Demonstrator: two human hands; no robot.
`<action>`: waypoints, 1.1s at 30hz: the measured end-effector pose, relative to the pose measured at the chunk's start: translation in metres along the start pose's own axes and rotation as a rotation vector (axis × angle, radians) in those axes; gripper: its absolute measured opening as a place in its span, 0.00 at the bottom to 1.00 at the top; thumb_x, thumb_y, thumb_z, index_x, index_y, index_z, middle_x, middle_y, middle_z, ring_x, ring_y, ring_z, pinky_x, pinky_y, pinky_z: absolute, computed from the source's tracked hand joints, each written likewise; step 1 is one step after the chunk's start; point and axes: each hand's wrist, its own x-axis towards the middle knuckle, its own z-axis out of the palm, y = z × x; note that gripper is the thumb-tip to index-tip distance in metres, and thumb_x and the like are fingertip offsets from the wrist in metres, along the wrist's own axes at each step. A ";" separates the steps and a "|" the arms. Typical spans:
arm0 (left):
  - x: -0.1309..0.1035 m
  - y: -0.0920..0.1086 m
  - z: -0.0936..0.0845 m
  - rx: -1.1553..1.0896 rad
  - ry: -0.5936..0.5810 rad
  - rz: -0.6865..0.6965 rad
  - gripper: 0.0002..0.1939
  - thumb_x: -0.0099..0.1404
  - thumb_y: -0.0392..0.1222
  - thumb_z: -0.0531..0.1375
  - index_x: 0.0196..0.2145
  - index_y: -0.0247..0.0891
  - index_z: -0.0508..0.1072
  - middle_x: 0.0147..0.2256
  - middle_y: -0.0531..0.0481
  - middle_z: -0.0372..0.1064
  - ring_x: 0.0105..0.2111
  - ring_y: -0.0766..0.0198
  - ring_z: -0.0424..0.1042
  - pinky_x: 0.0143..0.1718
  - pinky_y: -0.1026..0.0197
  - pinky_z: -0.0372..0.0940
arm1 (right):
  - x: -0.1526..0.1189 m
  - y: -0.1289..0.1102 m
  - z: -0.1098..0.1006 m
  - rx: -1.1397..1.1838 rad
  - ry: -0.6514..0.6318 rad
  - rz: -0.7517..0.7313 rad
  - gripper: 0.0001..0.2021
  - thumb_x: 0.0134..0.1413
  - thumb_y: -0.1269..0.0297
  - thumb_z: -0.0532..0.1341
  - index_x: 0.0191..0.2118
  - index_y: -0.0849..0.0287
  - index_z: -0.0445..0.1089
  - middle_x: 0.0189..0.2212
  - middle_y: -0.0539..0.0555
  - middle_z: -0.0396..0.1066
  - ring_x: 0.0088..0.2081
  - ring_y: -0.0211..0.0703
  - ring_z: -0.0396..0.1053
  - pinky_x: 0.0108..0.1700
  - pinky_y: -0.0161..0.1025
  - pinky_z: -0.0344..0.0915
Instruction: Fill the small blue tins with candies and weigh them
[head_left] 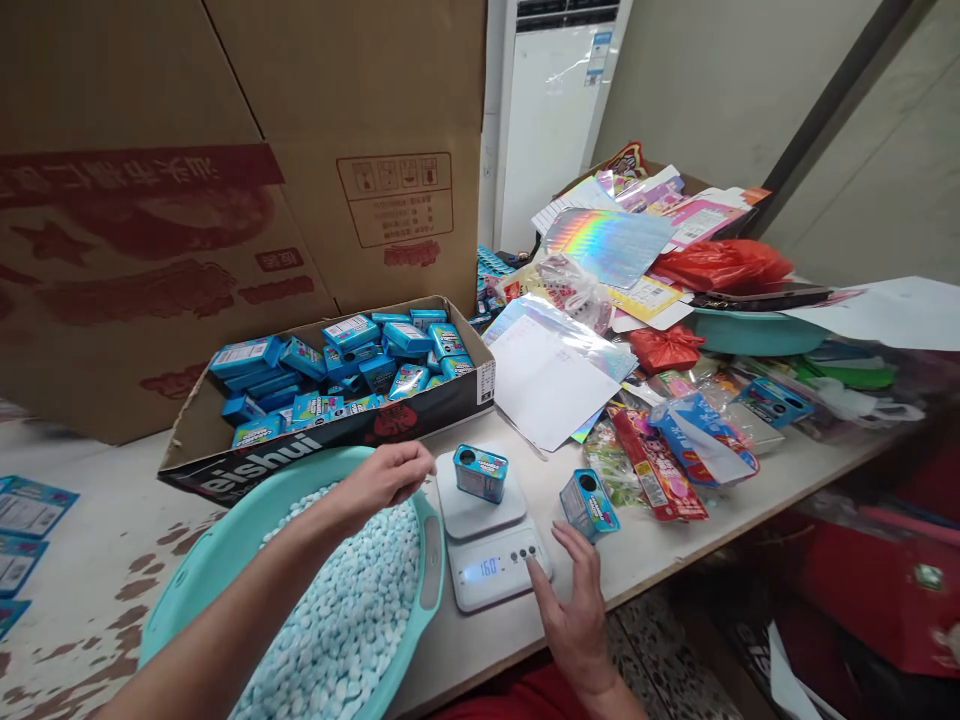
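Note:
My left hand (pixel 390 474) is closed in a loose fist above the rim of a turquoise basin (pixel 433 565), just left of a white digital scale (pixel 472 530). What its fingers hold, if anything, is hidden. Small pale blue and white candies (pixel 367 590) fill the basin. On the scale's plate stands a small blue candy box (pixel 481 474) with a dark round spot on its top end; the lit display appears to read 160. My right hand (pixel 579 605) is open, fingers apart, by the scale's button side. Just beyond its fingertips, a second blue candy box (pixel 590 503) rests on the table.
A low carton (pixel 337 440) full of blue boxes sits behind the basin, before a tall cardboard box (pixel 300 200). Papers (pixel 551 385), packaging (pixel 660 460) and red plastic bags (pixel 724 265) crowd the table's right side. More blue boxes (pixel 34 507) lie far left.

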 end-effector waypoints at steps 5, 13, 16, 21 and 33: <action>-0.062 -0.027 -0.015 0.431 0.062 0.008 0.14 0.60 0.53 0.57 0.35 0.40 0.73 0.34 0.49 0.70 0.37 0.58 0.67 0.39 0.58 0.62 | 0.051 -0.003 0.043 0.144 -0.165 0.194 0.29 0.51 0.53 0.64 0.55 0.60 0.59 0.50 0.64 0.65 0.51 0.56 0.64 0.48 0.53 0.65; -0.082 -0.050 0.015 -0.616 0.569 -0.101 0.18 0.63 0.53 0.57 0.45 0.38 0.70 0.48 0.41 0.69 0.49 0.54 0.68 0.48 0.55 0.62 | 0.109 -0.047 0.058 0.308 -0.342 -0.052 0.13 0.52 0.62 0.62 0.44 0.55 0.69 0.39 0.54 0.72 0.41 0.49 0.69 0.45 0.46 0.64; -0.070 -0.041 0.032 -1.107 0.708 -0.122 0.17 0.67 0.50 0.52 0.46 0.36 0.68 0.45 0.41 0.70 0.42 0.59 0.71 0.42 0.59 0.66 | 0.113 -0.079 0.053 0.290 -0.348 -0.466 0.14 0.54 0.72 0.59 0.46 0.52 0.69 0.40 0.52 0.73 0.43 0.46 0.69 0.56 0.52 0.53; -0.062 -0.028 0.040 -1.430 0.832 -0.092 0.14 0.70 0.44 0.50 0.43 0.32 0.68 0.29 0.47 0.70 0.25 0.66 0.70 0.29 0.64 0.66 | 0.103 -0.108 0.063 0.249 -0.397 -0.664 0.17 0.56 0.78 0.54 0.46 0.53 0.69 0.39 0.51 0.75 0.42 0.45 0.69 0.58 0.54 0.46; -0.062 -0.046 0.043 -1.522 0.828 -0.005 0.06 0.62 0.28 0.56 0.29 0.30 0.73 0.32 0.45 0.71 0.31 0.64 0.71 0.33 0.62 0.70 | 0.091 -0.093 0.069 0.203 -0.374 -0.577 0.16 0.54 0.77 0.56 0.45 0.54 0.70 0.39 0.52 0.75 0.43 0.46 0.69 0.56 0.53 0.51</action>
